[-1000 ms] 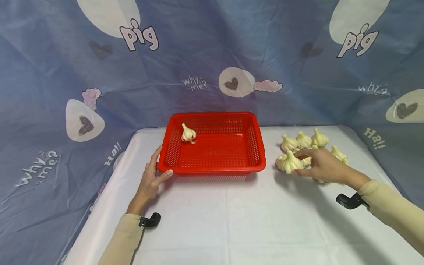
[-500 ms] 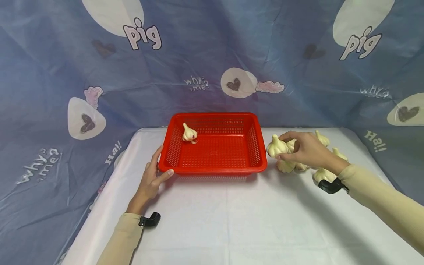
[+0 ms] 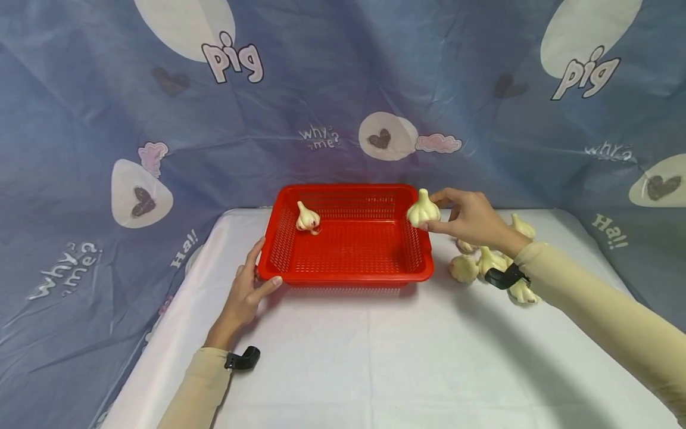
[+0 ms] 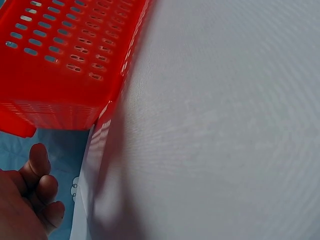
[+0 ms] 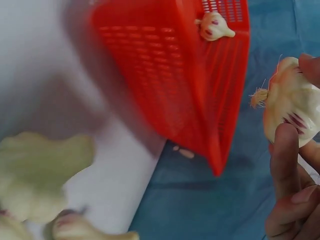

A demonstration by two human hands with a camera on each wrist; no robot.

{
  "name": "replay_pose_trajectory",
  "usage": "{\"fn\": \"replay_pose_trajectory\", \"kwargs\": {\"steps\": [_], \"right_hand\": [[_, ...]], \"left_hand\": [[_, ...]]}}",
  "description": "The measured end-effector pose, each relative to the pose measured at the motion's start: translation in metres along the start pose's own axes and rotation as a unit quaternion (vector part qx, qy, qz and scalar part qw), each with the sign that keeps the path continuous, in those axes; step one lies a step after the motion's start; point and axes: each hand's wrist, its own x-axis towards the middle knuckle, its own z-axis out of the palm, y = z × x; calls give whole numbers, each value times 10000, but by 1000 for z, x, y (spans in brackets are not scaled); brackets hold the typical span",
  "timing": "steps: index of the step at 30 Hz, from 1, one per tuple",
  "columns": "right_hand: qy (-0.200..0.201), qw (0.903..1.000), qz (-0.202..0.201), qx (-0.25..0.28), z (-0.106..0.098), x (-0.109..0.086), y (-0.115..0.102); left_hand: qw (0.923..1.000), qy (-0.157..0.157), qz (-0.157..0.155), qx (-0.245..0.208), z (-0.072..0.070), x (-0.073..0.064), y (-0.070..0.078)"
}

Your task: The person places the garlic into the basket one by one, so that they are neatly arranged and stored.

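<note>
Garlic bulb (image 3: 423, 210) is pinched between thumb and fingers of the right hand (image 3: 471, 220) on my feed, stem up, around the red basket's (image 3: 348, 277) far right corner. Left hand (image 3: 243, 298) looks spread, thumb at the near left corner. I've got another bulb (image 3: 308, 218) inside, plus a pile (image 3: 490, 260) off to the right on the white cloth (image 3: 321, 357).

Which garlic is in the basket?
The bulb near the far left corner of the basket; another bulb is in the right hand, the pile on the table.
</note>
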Motion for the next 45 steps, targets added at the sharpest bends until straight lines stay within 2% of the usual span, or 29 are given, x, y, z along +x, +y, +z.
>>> {"fn": "replay_pose_trajectory", "kwargs": {"steps": [9,21,32,45], "right_hand": [[-103,9990,-436,96,25,33,-13],[-441,9972,-595,137,52,57,-23],[-614,9963,-593,73,68,81,-32],[-847,9960,-235,168,87,103,-30]], "left_hand": [[10000,44,59,52,-2,-1,-2],[9999,36,47,114,-3,-4,-3],[9999,57,66,131,-4,-4,-3],[9999,-45,77,113,-4,0,-1]]}}
